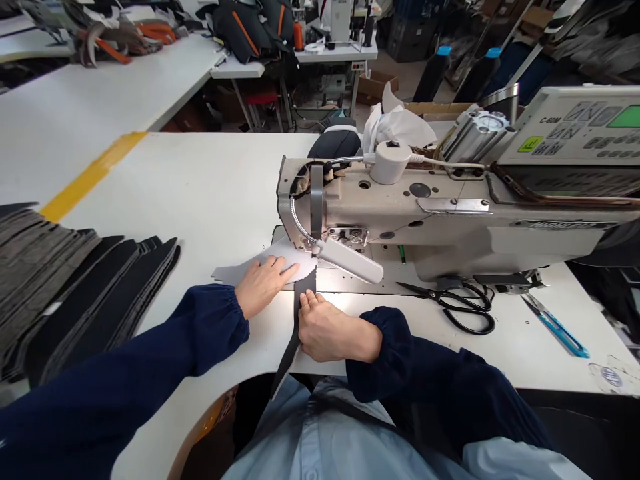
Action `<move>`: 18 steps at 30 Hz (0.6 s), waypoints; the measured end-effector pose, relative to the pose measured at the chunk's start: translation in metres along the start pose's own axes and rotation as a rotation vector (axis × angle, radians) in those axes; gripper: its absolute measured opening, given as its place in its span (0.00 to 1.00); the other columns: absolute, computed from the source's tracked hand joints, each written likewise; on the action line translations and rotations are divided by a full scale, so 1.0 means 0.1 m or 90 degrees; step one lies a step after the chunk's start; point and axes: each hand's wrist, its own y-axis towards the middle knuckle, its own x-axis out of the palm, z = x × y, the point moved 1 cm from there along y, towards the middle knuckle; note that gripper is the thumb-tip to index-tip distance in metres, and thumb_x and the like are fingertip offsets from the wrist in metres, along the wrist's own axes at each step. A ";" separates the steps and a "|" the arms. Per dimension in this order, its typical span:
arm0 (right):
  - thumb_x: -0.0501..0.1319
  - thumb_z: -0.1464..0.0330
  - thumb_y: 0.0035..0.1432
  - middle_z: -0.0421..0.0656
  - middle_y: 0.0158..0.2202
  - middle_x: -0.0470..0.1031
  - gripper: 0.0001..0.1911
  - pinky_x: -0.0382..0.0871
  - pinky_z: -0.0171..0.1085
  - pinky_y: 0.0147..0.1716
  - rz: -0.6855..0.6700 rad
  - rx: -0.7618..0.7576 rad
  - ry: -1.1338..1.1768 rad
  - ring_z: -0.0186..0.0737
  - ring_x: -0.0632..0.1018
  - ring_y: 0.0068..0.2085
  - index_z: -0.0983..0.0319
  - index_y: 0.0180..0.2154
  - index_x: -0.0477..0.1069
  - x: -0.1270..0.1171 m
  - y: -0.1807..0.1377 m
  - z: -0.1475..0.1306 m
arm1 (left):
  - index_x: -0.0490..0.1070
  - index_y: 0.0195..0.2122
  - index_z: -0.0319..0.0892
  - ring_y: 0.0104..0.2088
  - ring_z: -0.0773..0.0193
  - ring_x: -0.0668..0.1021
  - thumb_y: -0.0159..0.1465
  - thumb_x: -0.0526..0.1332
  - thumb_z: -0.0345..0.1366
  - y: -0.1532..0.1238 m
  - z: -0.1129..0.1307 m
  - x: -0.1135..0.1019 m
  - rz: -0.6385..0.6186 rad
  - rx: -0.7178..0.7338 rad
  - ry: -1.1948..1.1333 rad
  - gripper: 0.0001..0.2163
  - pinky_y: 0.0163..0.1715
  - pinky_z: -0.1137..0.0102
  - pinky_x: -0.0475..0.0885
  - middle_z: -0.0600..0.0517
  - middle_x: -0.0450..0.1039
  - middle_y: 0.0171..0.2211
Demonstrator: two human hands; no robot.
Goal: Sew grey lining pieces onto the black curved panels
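Note:
My left hand lies flat with its fingers stretched over a light grey fabric piece on the table, close to the needle area of the sewing machine. My right hand closes on a dark fabric strip just in front of the machine. The strip's far end meets the grey piece beside the presser foot, and its near end hangs over the table edge. A lamp head on a flexible neck partly hides the needle.
Black scissors and a blue-handled cutter lie at the right. A stack of dark fabric panels stands at the left. Yellow tape crosses the white table. The control panel rises above the machine's right end.

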 end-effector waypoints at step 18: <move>0.55 0.69 0.61 0.75 0.55 0.65 0.26 0.72 0.55 0.49 0.042 -0.001 -0.025 0.66 0.74 0.54 0.86 0.53 0.67 0.08 -0.03 -0.02 | 0.67 0.42 0.33 0.38 0.55 0.74 0.54 0.54 0.19 -0.12 0.21 -0.26 -0.095 0.108 -0.121 0.14 0.37 0.65 0.71 0.42 0.69 0.38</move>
